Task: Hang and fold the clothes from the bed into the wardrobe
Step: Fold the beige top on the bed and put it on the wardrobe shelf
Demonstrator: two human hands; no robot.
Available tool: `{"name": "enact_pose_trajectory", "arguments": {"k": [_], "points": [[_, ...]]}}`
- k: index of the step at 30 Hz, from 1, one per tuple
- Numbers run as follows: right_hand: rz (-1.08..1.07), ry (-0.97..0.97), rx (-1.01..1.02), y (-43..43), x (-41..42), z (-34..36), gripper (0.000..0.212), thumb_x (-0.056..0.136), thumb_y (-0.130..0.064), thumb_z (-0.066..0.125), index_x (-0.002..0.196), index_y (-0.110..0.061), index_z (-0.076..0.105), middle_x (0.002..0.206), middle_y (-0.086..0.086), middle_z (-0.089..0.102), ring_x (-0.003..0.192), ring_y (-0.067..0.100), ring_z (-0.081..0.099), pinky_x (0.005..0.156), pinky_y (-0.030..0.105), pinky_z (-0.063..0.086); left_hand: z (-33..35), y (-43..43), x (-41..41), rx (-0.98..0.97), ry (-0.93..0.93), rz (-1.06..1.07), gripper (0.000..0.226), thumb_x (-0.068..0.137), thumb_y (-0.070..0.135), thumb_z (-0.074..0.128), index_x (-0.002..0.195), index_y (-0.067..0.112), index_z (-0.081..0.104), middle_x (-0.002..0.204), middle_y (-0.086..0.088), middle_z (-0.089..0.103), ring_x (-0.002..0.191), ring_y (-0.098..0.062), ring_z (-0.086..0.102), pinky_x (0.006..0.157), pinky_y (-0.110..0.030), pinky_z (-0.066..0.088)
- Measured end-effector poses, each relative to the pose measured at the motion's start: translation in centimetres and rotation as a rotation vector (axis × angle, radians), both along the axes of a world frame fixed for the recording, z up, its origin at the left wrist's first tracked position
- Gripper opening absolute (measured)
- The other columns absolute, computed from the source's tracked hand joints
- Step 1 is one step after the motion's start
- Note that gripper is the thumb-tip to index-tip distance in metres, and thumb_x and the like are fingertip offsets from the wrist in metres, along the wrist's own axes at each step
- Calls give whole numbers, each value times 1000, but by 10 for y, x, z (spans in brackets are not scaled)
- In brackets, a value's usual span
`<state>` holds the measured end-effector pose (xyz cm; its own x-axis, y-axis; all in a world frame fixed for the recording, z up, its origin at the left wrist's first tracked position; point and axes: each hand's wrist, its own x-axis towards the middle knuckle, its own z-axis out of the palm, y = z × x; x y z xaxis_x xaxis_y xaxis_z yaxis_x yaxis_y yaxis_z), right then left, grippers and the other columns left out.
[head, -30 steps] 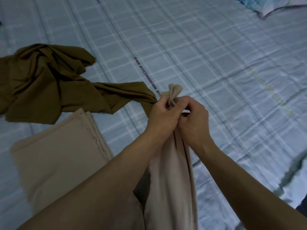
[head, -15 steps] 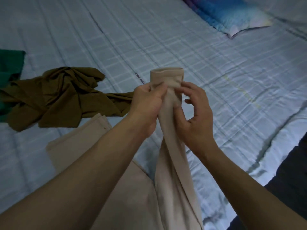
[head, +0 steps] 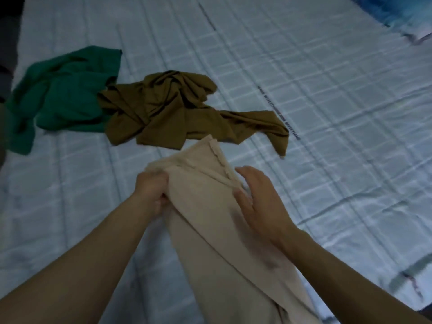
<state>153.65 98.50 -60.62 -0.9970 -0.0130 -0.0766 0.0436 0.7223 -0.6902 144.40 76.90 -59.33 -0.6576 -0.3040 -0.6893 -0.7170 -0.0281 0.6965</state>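
A beige garment (head: 210, 206) lies lengthwise on the bed in front of me, its far end folded over. My left hand (head: 153, 191) grips its left edge with closed fingers. Flat on the cloth at its right edge rests my right hand (head: 259, 199), fingers spread, thumb pressing the fabric. Beyond the beige piece sits a crumpled olive-brown garment (head: 177, 111), and a crumpled green garment (head: 63, 90) lies to its left, touching it.
The bed (head: 327, 101) has a pale blue checked sheet. A blue pillow (head: 411, 17) shows at the top right corner. The bed's left edge meets a dark floor strip (head: 8, 43) at far left.
The raised, bunched end of the beige garment has come down onto the bed. My hands have separated to its left and right edges. The view has swung left, revealing the green garment.
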Motion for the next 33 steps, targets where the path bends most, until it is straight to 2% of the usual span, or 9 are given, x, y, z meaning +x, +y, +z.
{"name": "enact_pose_trajectory", "arguments": {"k": [3,8,13,17,19,22,25,28,33], "points": [[109,-70,156,-2,27,-33,57,101,-42,42,152,-20,30,160,6,22,146,20,22,118,27,18,-26,-6,9,67,0,79,53,89,8,69,138,3,50,132,-16,60,107,-30,61,90,-43,54],[260,-46,378,-4,59,-56,64,102,-49,30,157,-25,9,165,5,2,152,20,-1,123,41,7,-29,-5,3,27,109,45,72,83,15,78,145,5,43,138,-14,55,115,-32,59,96,-51,53],[233,-26,406,4,79,-50,58,104,-47,22,157,-28,11,165,-1,7,152,17,1,123,41,3,-30,-1,-18,-120,303,-101,63,82,28,79,137,9,54,111,7,59,97,-13,59,78,-24,48],[237,-51,481,17,99,-49,57,103,-47,24,156,-26,19,164,2,9,152,21,2,122,43,4,-56,2,-3,-493,191,-180,45,90,23,66,132,11,55,132,-13,61,115,-33,59,97,-41,50],[248,-65,504,24,109,-55,59,102,-47,25,157,-26,16,165,3,7,152,22,2,123,46,8,-57,9,13,-617,258,-209,59,86,23,69,138,15,44,140,-12,51,125,-33,51,104,-45,44],[253,-55,523,29,124,-66,61,102,-45,29,157,-22,16,165,6,8,152,25,6,120,50,17,-50,24,47,-923,441,-477,77,86,25,67,151,15,28,157,-14,28,142,-36,27,114,-52,23],[234,-15,521,22,132,-80,64,101,-43,33,157,-17,17,165,10,9,152,29,6,119,53,20,-58,54,98,-1020,691,-882,60,94,31,54,148,12,39,159,-15,31,147,-33,24,118,-51,16],[221,6,521,22,135,-90,66,100,-43,33,157,-15,16,164,12,9,152,29,3,119,54,18,-81,78,141,-1064,607,-1198,61,99,44,31,154,18,30,164,-6,21,152,-27,14,122,-50,13],[281,30,486,30,136,-87,63,100,-41,33,156,-14,20,164,12,9,152,29,2,122,51,11,-93,84,154,-1125,483,-1238,63,101,47,24,158,20,16,167,-4,7,154,-25,2,123,-50,4]]}}
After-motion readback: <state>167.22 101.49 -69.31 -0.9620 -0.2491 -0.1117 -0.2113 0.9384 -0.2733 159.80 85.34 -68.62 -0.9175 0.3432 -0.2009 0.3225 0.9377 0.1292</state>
